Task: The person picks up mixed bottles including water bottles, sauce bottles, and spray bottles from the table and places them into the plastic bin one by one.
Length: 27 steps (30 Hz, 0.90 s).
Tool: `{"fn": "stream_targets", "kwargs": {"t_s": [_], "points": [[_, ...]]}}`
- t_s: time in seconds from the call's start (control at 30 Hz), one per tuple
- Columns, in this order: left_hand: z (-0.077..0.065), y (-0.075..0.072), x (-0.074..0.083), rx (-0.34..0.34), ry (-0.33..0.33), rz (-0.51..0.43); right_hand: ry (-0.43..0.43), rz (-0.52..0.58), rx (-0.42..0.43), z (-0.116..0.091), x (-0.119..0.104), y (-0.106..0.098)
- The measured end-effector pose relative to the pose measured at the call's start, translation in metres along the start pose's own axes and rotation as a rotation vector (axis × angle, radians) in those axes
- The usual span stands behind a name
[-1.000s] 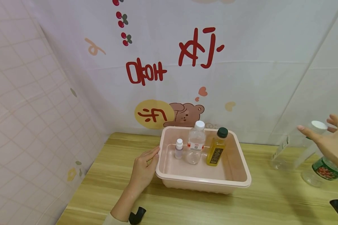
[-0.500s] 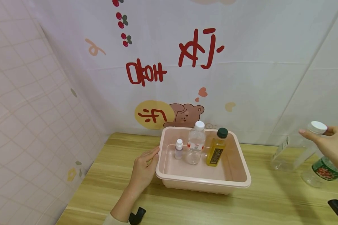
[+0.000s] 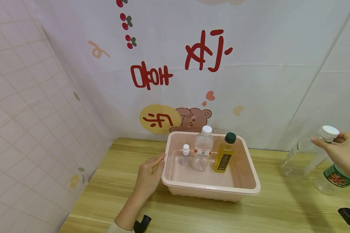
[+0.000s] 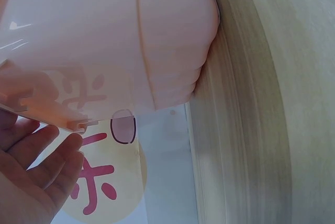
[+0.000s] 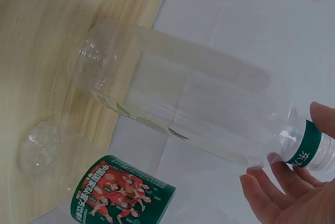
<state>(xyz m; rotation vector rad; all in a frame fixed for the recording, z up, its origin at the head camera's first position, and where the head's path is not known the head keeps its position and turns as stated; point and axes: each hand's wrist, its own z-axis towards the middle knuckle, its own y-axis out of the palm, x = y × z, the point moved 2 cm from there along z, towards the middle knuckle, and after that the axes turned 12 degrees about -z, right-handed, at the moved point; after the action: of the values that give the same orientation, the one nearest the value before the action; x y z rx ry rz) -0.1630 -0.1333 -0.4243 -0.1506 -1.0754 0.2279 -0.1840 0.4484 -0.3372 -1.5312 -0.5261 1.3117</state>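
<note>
A pale pink plastic basin [image 3: 210, 187] holds a small white-capped bottle [image 3: 185, 158], a clear bottle with a white cap [image 3: 202, 145] and a yellow bottle with a dark green cap [image 3: 224, 157], all upright. My left hand [image 3: 150, 170] rests its fingertips against the basin's left rim; in the left wrist view the fingers [image 4: 47, 161] touch that rim from outside. At the far right, my right hand [image 3: 345, 150] grips the neck of a tall clear plastic bottle [image 5: 193, 93], thumb on one side and fingers on the other, just under its white cap [image 3: 330, 130].
Beside the tall bottle stands another clear bottle with a green and red label [image 3: 336, 176], partly hidden by my right forearm. The wooden table [image 3: 128, 155] meets a printed wall cloth [image 3: 265, 97] at the back. A pale grid-patterned cloth [image 3: 32, 129] borders the left side.
My right hand has come in around the tall bottle's neck, its fingers closing on it. The left hand, the basin and the bottles inside have stayed put.
</note>
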Motion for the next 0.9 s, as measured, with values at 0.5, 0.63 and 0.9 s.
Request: {"fn": "stream_targets", "kwargs": {"t_s": [0.5, 0.63, 0.9], "points": [[0.0, 0.0, 0.002, -0.003, -0.005, 0.005, -0.025, -0.034, -0.018, -0.005, 0.002, 0.002], [-0.001, 0.0, 0.002, -0.005, -0.013, 0.006, -0.034, -0.024, 0.004, -0.009, -0.002, 0.002], [0.0, 0.0, 0.002, -0.001, -0.011, 0.01, -0.056, 0.035, 0.031, -0.016, -0.015, -0.007]]}}
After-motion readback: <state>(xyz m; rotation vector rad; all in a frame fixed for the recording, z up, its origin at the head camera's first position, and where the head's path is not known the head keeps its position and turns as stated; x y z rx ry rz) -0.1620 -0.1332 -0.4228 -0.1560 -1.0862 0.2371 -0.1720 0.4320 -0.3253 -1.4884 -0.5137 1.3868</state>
